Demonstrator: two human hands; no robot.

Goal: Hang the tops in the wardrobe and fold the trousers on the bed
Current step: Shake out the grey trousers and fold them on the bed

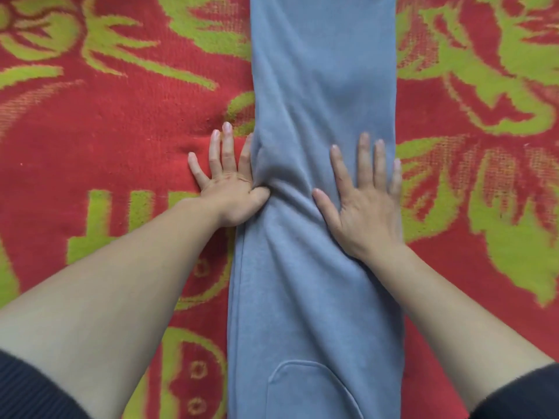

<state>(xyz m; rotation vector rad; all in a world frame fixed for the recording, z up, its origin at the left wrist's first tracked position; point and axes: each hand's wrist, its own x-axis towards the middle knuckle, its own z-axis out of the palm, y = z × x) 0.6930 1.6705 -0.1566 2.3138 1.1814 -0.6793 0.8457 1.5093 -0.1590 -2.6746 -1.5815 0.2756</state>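
Note:
Grey-blue trousers lie lengthwise down the middle of the bed, legs stacked into one long strip, with a pocket seam near the bottom edge. My left hand rests at the strip's left edge, fingers spread flat on the cover, and its thumb pushes into a bunched crease of the fabric. My right hand lies flat and spread on the right half of the trousers, palm down. Wrinkles run diagonally between the two hands. No tops or wardrobe are in view.
A red bed cover with large green leaf and letter patterns fills the whole view on both sides of the trousers. My bare forearms with dark sleeves pushed up enter from the bottom corners.

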